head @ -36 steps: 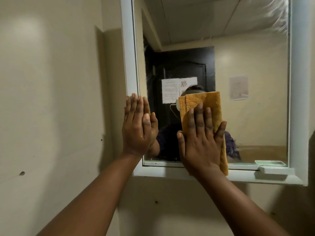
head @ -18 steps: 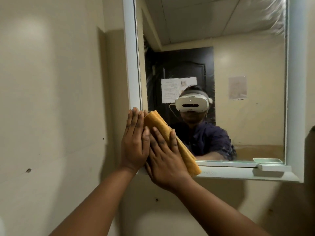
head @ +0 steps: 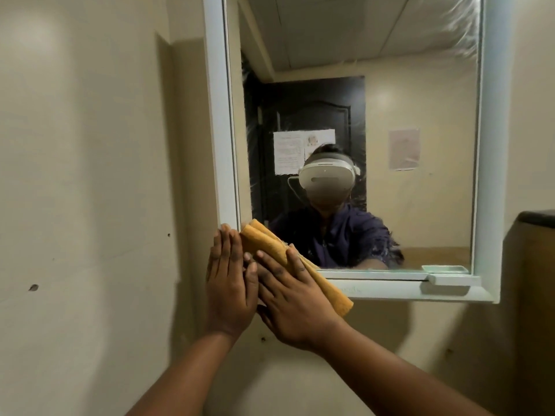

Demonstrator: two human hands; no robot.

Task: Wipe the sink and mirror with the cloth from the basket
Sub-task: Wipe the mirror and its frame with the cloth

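The folded orange cloth (head: pixel 271 246) is pressed flat against the lower left corner of the mirror (head: pixel 390 85) by the right hand (head: pixel 295 298), fingers straight. The left hand (head: pixel 231 283), fingers likewise extended, is laid on the white frame (head: pixel 217 115) beside it. Open glass lies rightward and above.

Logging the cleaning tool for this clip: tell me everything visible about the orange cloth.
The orange cloth looks like soft, thick fabric, folded into a long layered pad. It lies tilted, upper end left, across the mirror's lower left corner and white frame. The right hand presses it flat with straight fingers; the left hand rests beside it, touching its upper end.
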